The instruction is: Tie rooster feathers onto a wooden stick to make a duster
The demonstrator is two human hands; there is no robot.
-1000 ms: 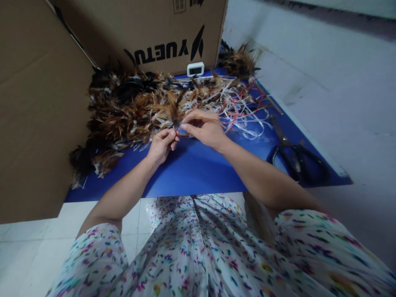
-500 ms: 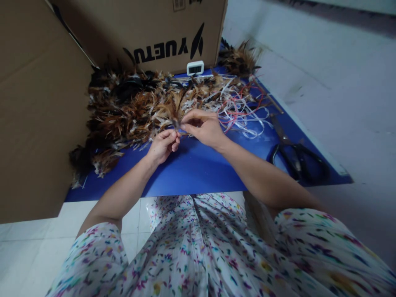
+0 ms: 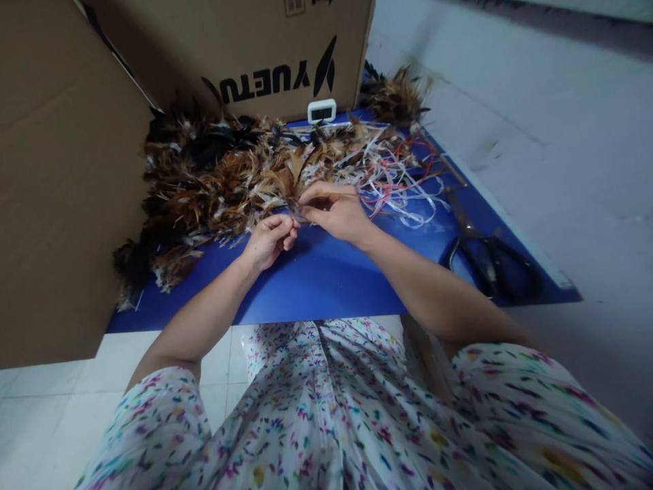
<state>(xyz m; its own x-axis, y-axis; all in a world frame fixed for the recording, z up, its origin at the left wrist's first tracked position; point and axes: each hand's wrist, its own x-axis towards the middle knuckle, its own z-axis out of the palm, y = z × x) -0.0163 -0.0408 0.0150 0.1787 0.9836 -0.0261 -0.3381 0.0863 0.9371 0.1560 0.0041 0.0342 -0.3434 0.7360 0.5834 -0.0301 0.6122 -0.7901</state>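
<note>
Over the middle of the blue board, my left hand (image 3: 271, 241) is closed in a pinch around the lower end of a small tan-brown feather bunch (image 3: 290, 178). My right hand (image 3: 337, 212) is beside it, thumb and forefinger closed at the bunch's base from the right. The feather tips point up and away from me. A thin brown strand seems to cross the right hand's fingers. The exact quill ends inside both pinches are hidden. Just beyond the hands lies a wide heap of brown and black feathers (image 3: 204, 184).
White and red plastic strings (image 3: 403, 184) lie tangled at right. Black-handled scissors (image 3: 490, 265) rest on the blue board (image 3: 326, 286) near its right edge. A small white digital clock (image 3: 322, 111) stands before a cardboard box (image 3: 245, 41). Another box panel (image 3: 56, 204) closes the left side.
Both hands stay in nearly the same place. The right thumb and forefinger have shifted very slightly at the feather bunch, and a thin strand now shows across the right hand.
</note>
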